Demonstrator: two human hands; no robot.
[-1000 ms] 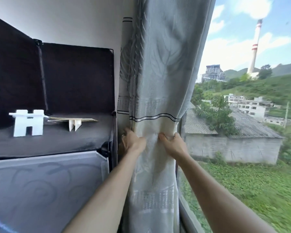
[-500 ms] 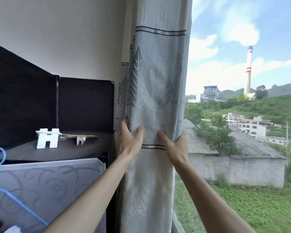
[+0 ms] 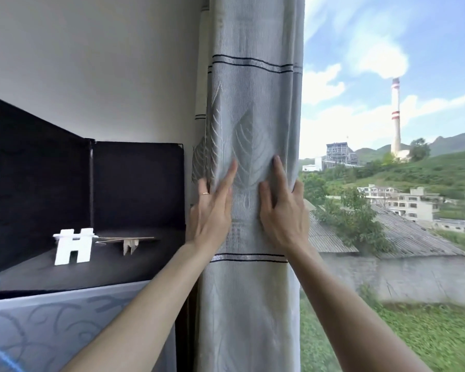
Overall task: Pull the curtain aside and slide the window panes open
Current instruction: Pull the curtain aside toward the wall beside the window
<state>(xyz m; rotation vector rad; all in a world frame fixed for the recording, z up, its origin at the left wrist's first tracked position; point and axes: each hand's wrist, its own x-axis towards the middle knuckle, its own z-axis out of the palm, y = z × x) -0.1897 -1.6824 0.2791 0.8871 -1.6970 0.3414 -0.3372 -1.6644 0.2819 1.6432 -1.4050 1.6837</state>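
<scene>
Curtain (image 3: 253,130) bunched at frame centre, against the wall. Left hand (image 3: 212,210) and right hand (image 3: 283,210) press flat on it, fingers spread, not clenched. Window panes' state unclear; sliding probably remains.

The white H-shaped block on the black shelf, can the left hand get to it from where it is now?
Probably yes: the left hand lies flat on the curtain, holding nothing, and the shelf space toward the white H-shaped block looks open.
</scene>
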